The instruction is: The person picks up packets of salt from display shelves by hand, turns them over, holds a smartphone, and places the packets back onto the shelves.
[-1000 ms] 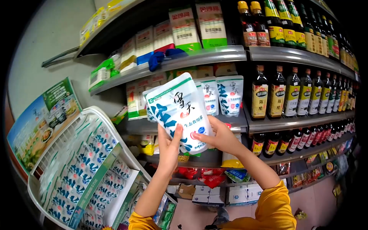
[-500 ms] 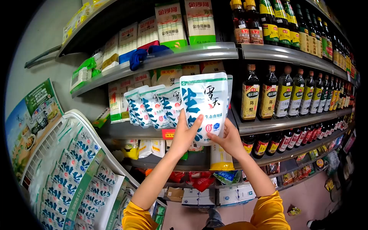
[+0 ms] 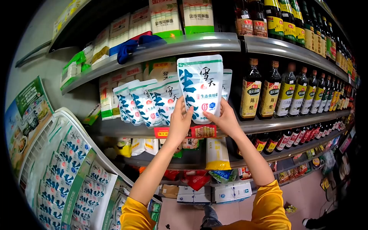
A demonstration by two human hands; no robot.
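From the head camera I log both hands on one white salt pouch (image 3: pixel 201 90), printed in blue-green and black. Half a second ago it sat lower in my view; one second ago it was tilted, well left of its present line. It now stands upright, label facing me, and looks smaller, which I read as moved away from the body and nearer the shelf. The camera has shifted too, so I treat the amount as uncertain.

Location: in front of the left bay's middle shelf (image 3: pixel 111 131), near that shelf's right end, with the pouch's bottom edge just above the front rail in view. I cannot tell whether the base touches the shelf.

Left hand (image 3: pixel 181 119): closed on the lower left side, thumb on the front face. Right hand (image 3: pixel 227 119): closed on the lower right corner, thumb on the front; fingers of this hand partly hidden behind.

Neighbours: matching pouches (image 3: pixel 145 102) stand to the left, leaning; another pouch (image 3: pixel 227 85) shows behind the right edge. A red shelf strip (image 3: pixel 202 131) hangs below. Vinegar bottles (image 3: pixel 251 92) begin past the bay joint.

Reading: orientation now agrees with the shelved pouches' label side; both grips remain on, so the pouch is not released.
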